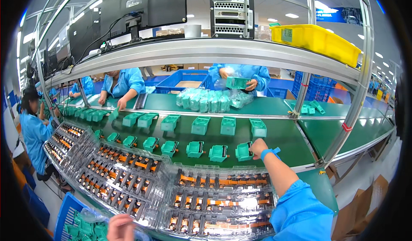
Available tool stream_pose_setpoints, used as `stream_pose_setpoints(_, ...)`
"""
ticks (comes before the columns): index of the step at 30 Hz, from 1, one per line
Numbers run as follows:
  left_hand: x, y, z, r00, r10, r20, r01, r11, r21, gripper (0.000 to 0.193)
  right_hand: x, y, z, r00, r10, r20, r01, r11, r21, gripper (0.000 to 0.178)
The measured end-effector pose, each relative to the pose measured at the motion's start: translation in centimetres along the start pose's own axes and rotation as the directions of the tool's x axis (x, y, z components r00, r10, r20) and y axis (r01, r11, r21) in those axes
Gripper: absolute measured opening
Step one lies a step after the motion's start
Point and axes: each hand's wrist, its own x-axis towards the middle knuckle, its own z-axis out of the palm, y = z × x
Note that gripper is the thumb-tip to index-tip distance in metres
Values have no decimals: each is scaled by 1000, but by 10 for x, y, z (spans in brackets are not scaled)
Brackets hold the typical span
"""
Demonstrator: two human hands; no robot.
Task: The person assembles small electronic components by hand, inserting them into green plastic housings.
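Note:
My right hand (258, 148), with a blue band at its wrist, reaches over the green belt and grips the right edge of a small green plastic housing (243, 152). Its fingertips are partly hidden behind the hand. Similar open housings, such as one green housing (218, 153), stand in a row to the left, several with a dark strip and an orange tab. Low at the front, my left hand (121, 228) is partly cut off by the lower edge and blurred, its fingers bent. It is beside a blue crate (68, 211) of green parts.
Clear plastic trays (171, 206) of black-and-orange parts line the near side. Larger green covers (200, 125) form the belt's far row. Across it, a co-worker (257, 73) handles a green piece behind bagged parts (206, 100). A metal shelf (206, 52) and upright post (362, 78) frame the station.

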Motion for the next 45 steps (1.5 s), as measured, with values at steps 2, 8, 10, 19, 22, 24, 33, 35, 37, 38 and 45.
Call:
stream_pose_setpoints(2, -13, -6, -45, 988, -43, -150, 80, 964, 253, 17, 6, 1, 15, 999, 42, 17, -42, 999, 31, 20)
stream_pose_setpoints(8, -71, -48, -208, 992, 69, -106, 89, 216, 972, 22, 25, 1, 26, 996, 49, 75, -53, 998, 46, 16)
stream_pose_setpoints(10, -91, -65, -261, 975, -44, -219, 222, 87, 971, 27, 20, -6, 26, 995, 79, 53, -82, 995, 60, 17)
stream_pose_setpoints(19, -194, -179, -455, 876, 209, -434, 472, -198, 859, 49, -32, -43, 29, 971, -238, 16, 222, 927, 304, 21)
stream_pose_setpoints(22, -151, -197, -420, 741, -71, -668, 668, -21, 744, 47, -90, -57, 0, 929, -369, -10, 347, 863, 367, 17)
stream_pose_setpoints(24, -142, -166, -406, 716, -120, -688, 690, -30, 724, 51, -120, -79, 6, 881, -472, 25, 421, 809, 410, 17)
stream_pose_setpoints(33, -139, -74, -350, 504, 265, -822, 498, 688, 527, 40, -200, -98, 62, 492, -692, 528, 752, 644, 144, 19)
stream_pose_setpoints(35, -116, -52, -299, 578, 59, -814, 273, 926, 260, 39, -196, -95, 77, 437, -758, 484, 776, 590, 222, 23)
stream_pose_setpoints(37, -86, -26, -235, 716, -150, -681, 42, 984, -172, 37, -206, -106, 91, 400, -776, 487, 845, 519, 133, 26)
stream_pose_setpoints(38, -68, -18, -202, 747, -186, -639, 26, 968, -252, 36, -211, -112, 98, 369, -790, 490, 898, 439, 31, 31)
stream_pose_setpoints(45, 3, 12, -5, 875, -465, 136, 412, 566, -714, 47, -204, -107, 143, 504, -753, 423, 843, 536, -49, 40)
